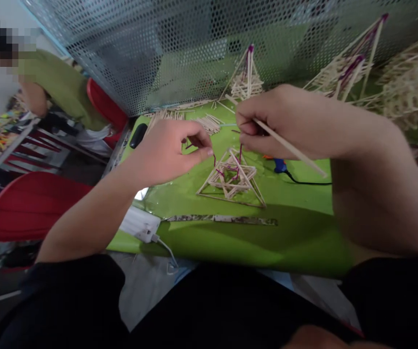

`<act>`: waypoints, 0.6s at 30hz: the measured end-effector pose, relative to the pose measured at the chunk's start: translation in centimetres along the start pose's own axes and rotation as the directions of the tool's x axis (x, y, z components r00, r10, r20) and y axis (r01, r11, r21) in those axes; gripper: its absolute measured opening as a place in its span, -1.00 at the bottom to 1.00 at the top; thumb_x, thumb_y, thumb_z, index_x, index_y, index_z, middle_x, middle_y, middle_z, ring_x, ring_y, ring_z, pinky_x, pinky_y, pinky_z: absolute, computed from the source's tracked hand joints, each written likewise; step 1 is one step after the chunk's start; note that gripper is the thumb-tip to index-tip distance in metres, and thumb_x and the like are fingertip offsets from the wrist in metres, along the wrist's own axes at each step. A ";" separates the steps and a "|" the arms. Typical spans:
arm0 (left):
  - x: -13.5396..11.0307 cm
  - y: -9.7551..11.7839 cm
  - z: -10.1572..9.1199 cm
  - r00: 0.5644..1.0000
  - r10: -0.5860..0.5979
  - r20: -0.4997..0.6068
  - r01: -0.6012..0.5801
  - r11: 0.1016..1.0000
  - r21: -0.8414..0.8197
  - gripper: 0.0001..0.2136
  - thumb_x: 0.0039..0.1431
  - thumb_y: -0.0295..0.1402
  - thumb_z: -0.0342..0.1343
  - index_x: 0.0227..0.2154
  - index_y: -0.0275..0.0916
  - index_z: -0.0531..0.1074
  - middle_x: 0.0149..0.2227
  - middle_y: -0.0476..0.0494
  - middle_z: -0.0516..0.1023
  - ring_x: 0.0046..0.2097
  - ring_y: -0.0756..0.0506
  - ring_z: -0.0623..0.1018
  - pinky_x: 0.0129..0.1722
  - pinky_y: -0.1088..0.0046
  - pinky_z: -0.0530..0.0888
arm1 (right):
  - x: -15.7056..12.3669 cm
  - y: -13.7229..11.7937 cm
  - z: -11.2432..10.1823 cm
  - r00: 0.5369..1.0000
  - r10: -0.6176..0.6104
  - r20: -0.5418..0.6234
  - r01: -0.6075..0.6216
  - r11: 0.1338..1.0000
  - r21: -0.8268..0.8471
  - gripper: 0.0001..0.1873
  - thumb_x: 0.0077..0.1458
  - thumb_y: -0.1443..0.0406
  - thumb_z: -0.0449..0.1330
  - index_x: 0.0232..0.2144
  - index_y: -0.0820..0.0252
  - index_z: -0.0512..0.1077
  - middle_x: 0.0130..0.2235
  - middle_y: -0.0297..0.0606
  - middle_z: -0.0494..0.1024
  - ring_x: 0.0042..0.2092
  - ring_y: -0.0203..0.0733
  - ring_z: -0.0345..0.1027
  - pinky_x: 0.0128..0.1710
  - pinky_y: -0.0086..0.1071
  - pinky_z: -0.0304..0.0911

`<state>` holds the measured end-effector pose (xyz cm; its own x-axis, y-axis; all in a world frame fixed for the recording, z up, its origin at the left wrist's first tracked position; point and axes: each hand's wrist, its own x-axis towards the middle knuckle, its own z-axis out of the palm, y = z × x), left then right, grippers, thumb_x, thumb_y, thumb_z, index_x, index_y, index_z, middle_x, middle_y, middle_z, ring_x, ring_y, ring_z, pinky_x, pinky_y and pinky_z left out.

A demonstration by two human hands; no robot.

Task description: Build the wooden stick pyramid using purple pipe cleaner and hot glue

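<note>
On the green table stands a small triangular frame of thin wooden sticks (247,180), with purple string (240,154) running through its middle. To its upper left, my left hand (174,150) pinches one strand of the string between thumb and fingertips. My right hand (267,121) is closed above the frame's right side, another strand hanging from its fingers. A loose wooden stick (291,148) also lies slanted through the right hand's grip. The right fingertips are partly hidden by the hand itself.
Behind are loose sticks (211,123), a stick tower (247,85) and larger stick structures (409,87) along a perforated metal screen (194,58). A blue tool with a cord (280,165), a patterned strip (219,219) and a white power strip (141,224) lie nearby. A person (59,92) sits left.
</note>
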<state>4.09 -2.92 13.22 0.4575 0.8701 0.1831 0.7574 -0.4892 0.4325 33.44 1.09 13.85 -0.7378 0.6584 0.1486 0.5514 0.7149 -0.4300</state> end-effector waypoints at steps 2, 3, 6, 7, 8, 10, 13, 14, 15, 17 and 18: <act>1.2 1.3 -0.3 0.998 -0.021 0.053 0.018 0.999 0.047 -0.84 0.49 -0.18 0.47 -0.16 -0.14 0.77 -0.15 -0.14 0.85 -0.06 -0.24 0.81 0.09 0.21 0.67 | 0.1 0.3 0.5 0.999 -0.029 -0.026 0.028 0.999 -0.017 -0.59 0.34 0.54 0.31 -0.34 0.00 0.24 -0.44 -0.43 0.34 -0.34 -0.17 0.12 -0.21 -0.14 0.07; 1.8 1.9 -0.2 0.997 -0.027 0.069 0.023 0.998 0.066 -0.84 0.47 -0.19 0.50 -0.19 -0.14 0.76 -0.18 -0.13 0.84 -0.10 -0.23 0.79 0.03 0.21 0.64 | 0.1 0.4 0.8 0.998 -0.051 -0.045 0.049 0.998 -0.034 -0.60 0.32 0.56 0.29 -0.33 -0.01 0.24 -0.44 -0.42 0.35 -0.34 -0.15 0.13 -0.20 -0.14 0.07; 3.4 2.9 0.7 0.992 -0.040 0.120 0.025 0.992 0.124 -0.76 0.39 -0.16 0.58 -0.28 -0.14 0.69 -0.26 -0.10 0.79 -0.21 -0.21 0.74 -0.09 0.23 0.55 | 0.2 0.8 1.3 0.990 -0.104 -0.097 0.097 0.992 -0.077 -0.61 0.24 0.56 0.26 -0.31 -0.02 0.22 -0.41 -0.40 0.36 -0.33 -0.11 0.14 -0.20 -0.13 0.05; 3.8 3.0 1.1 0.991 -0.038 0.131 0.020 0.990 0.139 -0.74 0.38 -0.15 0.59 -0.29 -0.13 0.68 -0.28 -0.09 0.78 -0.23 -0.20 0.73 -0.11 0.24 0.53 | 0.2 0.9 1.4 0.987 -0.121 -0.109 0.112 0.990 -0.083 -0.60 0.23 0.55 0.27 -0.30 -0.02 0.20 -0.40 -0.39 0.35 -0.33 -0.11 0.15 -0.20 -0.13 0.04; 4.0 3.0 1.5 0.991 -0.035 0.132 0.015 0.989 0.148 -0.73 0.38 -0.13 0.58 -0.30 -0.13 0.66 -0.29 -0.08 0.77 -0.24 -0.19 0.72 -0.12 0.25 0.51 | 0.2 1.1 1.6 0.983 -0.139 -0.122 0.129 0.988 -0.087 -0.60 0.22 0.54 0.28 -0.30 -0.02 0.19 -0.40 -0.39 0.35 -0.33 -0.11 0.14 -0.20 -0.13 0.04; 4.4 3.0 2.3 0.992 -0.029 0.122 0.010 0.989 0.149 -0.74 0.40 -0.15 0.53 -0.32 -0.13 0.63 -0.30 -0.07 0.76 -0.24 -0.19 0.70 -0.14 0.25 0.46 | 0.3 1.2 1.7 0.979 -0.156 -0.134 0.144 0.985 -0.095 -0.61 0.23 0.51 0.27 -0.30 -0.03 0.17 -0.39 -0.39 0.35 -0.34 -0.13 0.13 -0.21 -0.14 0.03; 4.4 3.0 2.8 0.993 -0.030 0.116 0.014 0.991 0.136 -0.82 0.40 -0.26 0.44 -0.32 -0.13 0.60 -0.31 -0.08 0.74 -0.27 -0.18 0.66 -0.19 0.23 0.39 | 0.3 1.2 1.9 0.975 -0.170 -0.144 0.157 0.983 -0.094 -0.64 0.22 0.50 0.26 -0.28 -0.03 0.21 -0.38 -0.40 0.37 -0.36 -0.14 0.12 -0.22 -0.14 0.03; 4.4 3.0 2.9 0.994 -0.028 0.108 0.013 0.991 0.132 -0.84 0.40 -0.30 0.40 -0.32 -0.14 0.60 -0.32 -0.09 0.73 -0.28 -0.17 0.65 -0.20 0.22 0.38 | 0.2 1.1 1.9 0.971 -0.180 -0.155 0.168 0.982 -0.086 -0.64 0.22 0.51 0.26 -0.27 -0.04 0.22 -0.38 -0.42 0.37 -0.36 -0.14 0.13 -0.22 -0.14 0.04; 4.3 3.0 2.9 0.995 -0.023 0.100 0.010 0.992 0.126 -0.86 0.40 -0.33 0.37 -0.32 -0.14 0.60 -0.32 -0.09 0.73 -0.28 -0.17 0.64 -0.20 0.22 0.39 | 0.2 1.0 1.9 0.966 -0.193 -0.170 0.183 0.980 -0.073 -0.63 0.22 0.52 0.27 -0.27 -0.04 0.22 -0.39 -0.43 0.36 -0.36 -0.15 0.14 -0.22 -0.15 0.07; 4.3 3.0 2.8 0.997 -0.007 0.077 -0.002 0.994 0.113 -0.86 0.43 -0.34 0.32 -0.32 -0.14 0.60 -0.32 -0.10 0.73 -0.26 -0.17 0.66 -0.17 0.23 0.44 | -0.1 0.9 1.7 0.956 -0.208 -0.205 0.204 0.978 -0.042 -0.61 0.28 0.51 0.31 -0.28 -0.04 0.23 -0.39 -0.45 0.36 -0.37 -0.16 0.16 -0.21 -0.15 0.10; 4.2 3.0 2.8 0.997 0.006 0.074 -0.014 0.994 0.107 -0.83 0.46 -0.33 0.30 -0.32 -0.13 0.60 -0.31 -0.10 0.73 -0.25 -0.18 0.68 -0.15 0.23 0.47 | -0.3 0.8 1.6 0.955 -0.200 -0.220 0.199 0.980 -0.026 -0.62 0.33 0.48 0.34 -0.29 -0.03 0.25 -0.40 -0.45 0.36 -0.37 -0.16 0.16 -0.22 -0.14 0.10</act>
<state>9.55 -0.86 12.83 0.4954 0.8604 0.1199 0.7964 -0.5049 0.3329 33.52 1.08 12.03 -0.7290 0.5374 0.4240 0.4033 0.8377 -0.3682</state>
